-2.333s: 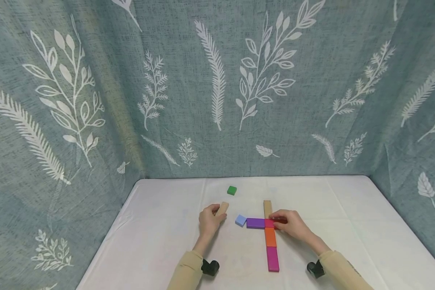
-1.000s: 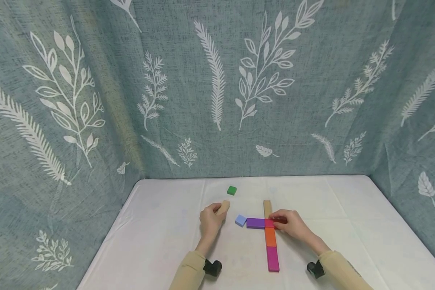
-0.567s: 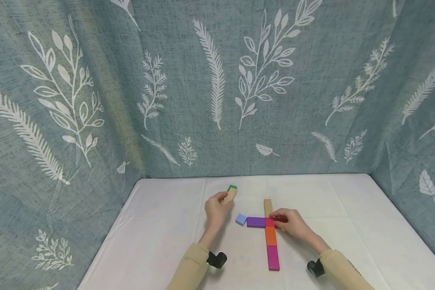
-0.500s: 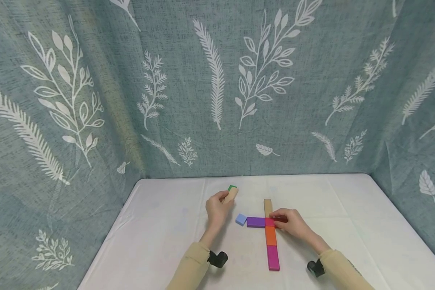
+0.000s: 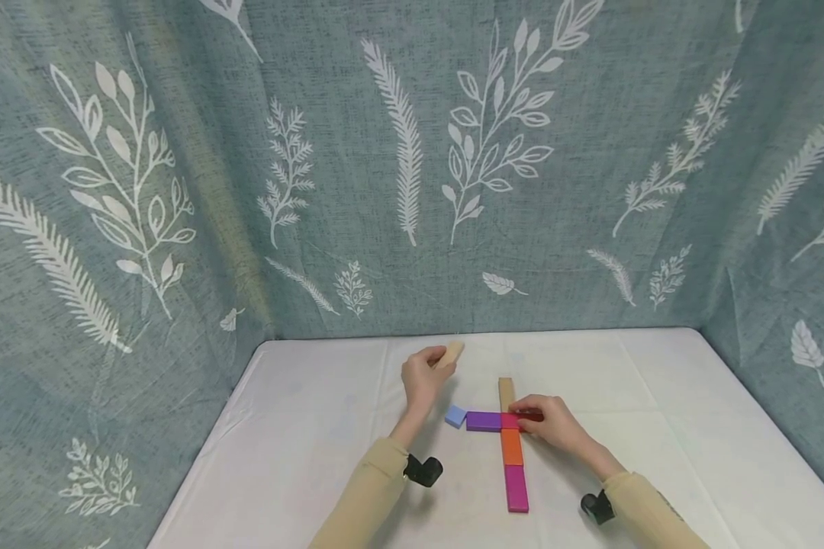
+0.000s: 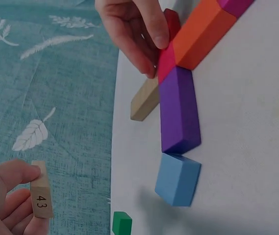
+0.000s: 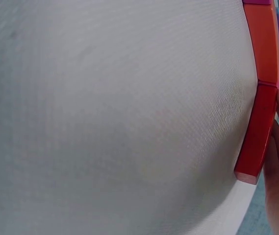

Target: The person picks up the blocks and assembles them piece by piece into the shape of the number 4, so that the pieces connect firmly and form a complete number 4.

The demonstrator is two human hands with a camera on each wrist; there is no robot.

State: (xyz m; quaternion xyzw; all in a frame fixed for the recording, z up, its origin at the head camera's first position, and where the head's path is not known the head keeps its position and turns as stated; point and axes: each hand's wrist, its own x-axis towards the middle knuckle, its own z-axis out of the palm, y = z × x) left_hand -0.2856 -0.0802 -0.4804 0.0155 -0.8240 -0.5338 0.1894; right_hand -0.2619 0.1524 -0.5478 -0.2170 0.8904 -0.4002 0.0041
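My left hand point(image 5: 423, 375) pinches a plain wooden block point(image 6: 41, 196) marked 43, raised above the far part of the table. A cross of blocks lies flat to its right: purple block point(image 5: 484, 422), bright red cube point(image 6: 166, 63), natural wood block point(image 5: 506, 393), orange block point(image 5: 512, 447), magenta block point(image 5: 516, 489) and dark red block point(image 7: 257, 132). My right hand point(image 5: 556, 421) holds the dark red block, fingertips right at its joint with the bright red cube. A light blue block point(image 5: 455, 416) sits askew at the purple block's outer end.
A small green block point(image 6: 122, 223) lies on the table near the left hand, hidden in the head view. The white-covered table point(image 5: 302, 427) ends at a leaf-patterned teal curtain point(image 5: 357, 191) behind and on both sides.
My left hand has carried the wooden block away from me and to the right, past the green block, which it now covers in the head view. The right hand stays put.
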